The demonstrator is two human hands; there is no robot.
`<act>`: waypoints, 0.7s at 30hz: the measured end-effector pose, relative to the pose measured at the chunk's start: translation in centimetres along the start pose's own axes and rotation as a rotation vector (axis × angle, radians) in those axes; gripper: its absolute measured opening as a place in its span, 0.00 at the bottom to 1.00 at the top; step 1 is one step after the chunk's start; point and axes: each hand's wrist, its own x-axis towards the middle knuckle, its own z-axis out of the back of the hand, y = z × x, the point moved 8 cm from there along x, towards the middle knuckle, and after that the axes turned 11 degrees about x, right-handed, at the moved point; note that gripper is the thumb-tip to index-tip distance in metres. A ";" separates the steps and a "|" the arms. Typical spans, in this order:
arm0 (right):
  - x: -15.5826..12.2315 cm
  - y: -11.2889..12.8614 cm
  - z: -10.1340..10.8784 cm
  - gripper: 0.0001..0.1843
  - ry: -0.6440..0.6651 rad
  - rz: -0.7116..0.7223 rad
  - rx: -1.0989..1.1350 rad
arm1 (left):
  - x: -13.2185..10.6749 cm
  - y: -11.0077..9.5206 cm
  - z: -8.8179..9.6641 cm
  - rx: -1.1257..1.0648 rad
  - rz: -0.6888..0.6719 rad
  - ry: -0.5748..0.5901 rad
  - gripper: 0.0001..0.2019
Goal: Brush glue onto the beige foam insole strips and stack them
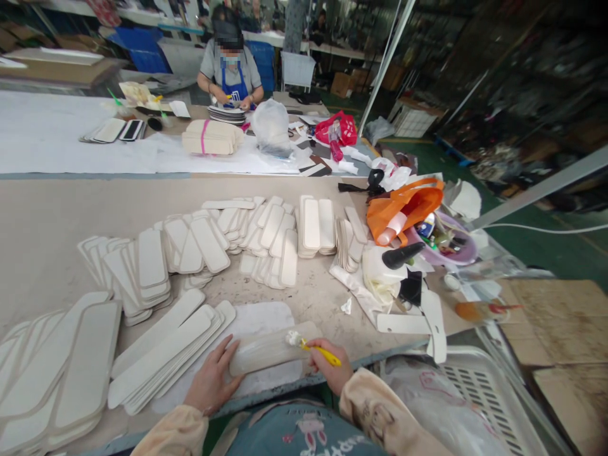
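Note:
A long cream strip with rounded ends (266, 350) lies on a white sheet (259, 316) at the near table edge. My left hand (213, 379) rests flat on the strip's left end, fingers spread. My right hand (330, 366) is closed round a small yellow-handled brush (317, 348), whose white bristles touch the strip's right end. Just left of my hands lies a fanned stack of similar long strips (166, 351).
Several piles of shorter cream pieces (209, 244) cover the table's middle. An orange bag (403, 206), a purple bowl (468, 253) and black tools sit at right. A white basket (479, 392) stands at lower right. Another person (230, 66) works at the far table.

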 end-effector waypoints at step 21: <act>-1.3 -0.5 4.4 0.16 -0.109 0.007 -0.104 | -0.1 -0.6 0.3 -0.049 0.123 0.154 0.35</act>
